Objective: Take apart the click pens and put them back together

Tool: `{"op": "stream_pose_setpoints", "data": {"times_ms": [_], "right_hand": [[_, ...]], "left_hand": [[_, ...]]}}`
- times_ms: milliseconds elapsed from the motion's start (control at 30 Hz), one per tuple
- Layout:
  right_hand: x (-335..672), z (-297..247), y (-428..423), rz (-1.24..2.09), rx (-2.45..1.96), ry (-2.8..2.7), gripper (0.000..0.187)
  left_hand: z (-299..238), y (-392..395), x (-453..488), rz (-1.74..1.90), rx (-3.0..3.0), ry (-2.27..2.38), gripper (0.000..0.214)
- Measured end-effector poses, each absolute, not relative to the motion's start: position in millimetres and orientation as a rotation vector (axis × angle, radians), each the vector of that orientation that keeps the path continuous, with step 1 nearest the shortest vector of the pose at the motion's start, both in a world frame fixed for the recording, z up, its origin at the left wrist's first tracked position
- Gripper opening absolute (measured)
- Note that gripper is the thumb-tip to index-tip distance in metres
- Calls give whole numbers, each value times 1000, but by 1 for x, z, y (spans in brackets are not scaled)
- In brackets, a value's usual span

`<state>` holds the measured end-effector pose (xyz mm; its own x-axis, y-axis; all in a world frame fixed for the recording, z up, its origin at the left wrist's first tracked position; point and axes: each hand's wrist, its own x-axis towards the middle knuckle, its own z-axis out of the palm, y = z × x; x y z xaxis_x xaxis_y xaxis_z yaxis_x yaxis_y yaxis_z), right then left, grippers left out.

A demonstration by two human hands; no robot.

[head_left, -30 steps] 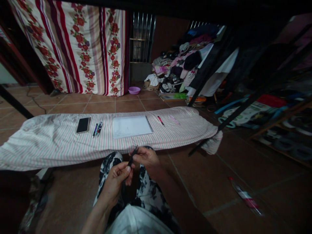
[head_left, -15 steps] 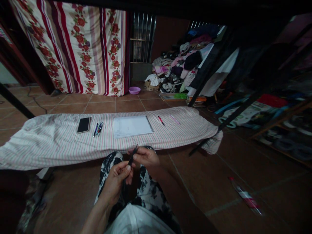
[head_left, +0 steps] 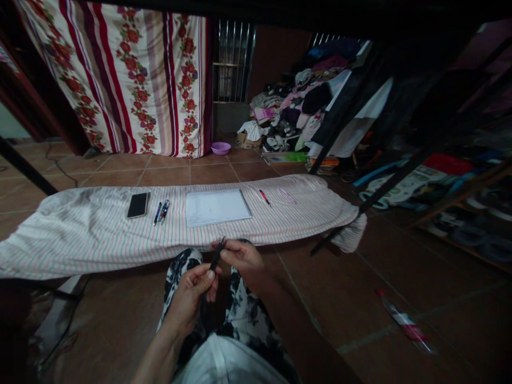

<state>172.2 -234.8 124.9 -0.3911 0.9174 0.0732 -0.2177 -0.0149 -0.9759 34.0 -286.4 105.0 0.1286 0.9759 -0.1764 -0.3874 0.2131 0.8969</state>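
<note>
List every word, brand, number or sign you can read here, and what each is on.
No text can be read.
Notebook: faint marks on the page, too small to read.
Bottle label: too blurred to read.
Phone: dark screen, no text visible.
Held black pen: no lettering discernible.

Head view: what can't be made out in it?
Hidden, head view: the lower end of the dark pen-like item, covered by the left hand.
Too small, head view: the faint marks on the notebook, unreadable.
Blurred, head view: any wording on the bottle.
Cut off, head view: the shelf, by the right edge; dim light obscures its contents.
</note>
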Motion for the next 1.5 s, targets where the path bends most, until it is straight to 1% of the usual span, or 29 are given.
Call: {"op": "stream_pose_setpoints", "data": {"times_ms": [167,300,533,767,1100,1367,1500], "right_hand": [[166,122,-235,1551,-851,-1260,27],[161,119,-236,1585,-847,-1209,30],[168,121,-235,1604,-796,-1279,36],[161,117,-233,1565,-841,-1218,27],[167,123,-235,1599,-814,-1318,28],[159,109,-233,1619,-851,-1222,28],[166,111,-230,1518,-781,-1267,39]], "left_hand": [[104,-288,34,1171,826,948,28],[104,-289,34,1169,835,955,28],[103,-289,32,1185,808,961,28],[102,-290,33,1184,842,944,25],[102,-288,32,1188,821,943,24],[98,-290,33,1193,847,932,24],[99,-290,30,1187,826,942,26]]}}
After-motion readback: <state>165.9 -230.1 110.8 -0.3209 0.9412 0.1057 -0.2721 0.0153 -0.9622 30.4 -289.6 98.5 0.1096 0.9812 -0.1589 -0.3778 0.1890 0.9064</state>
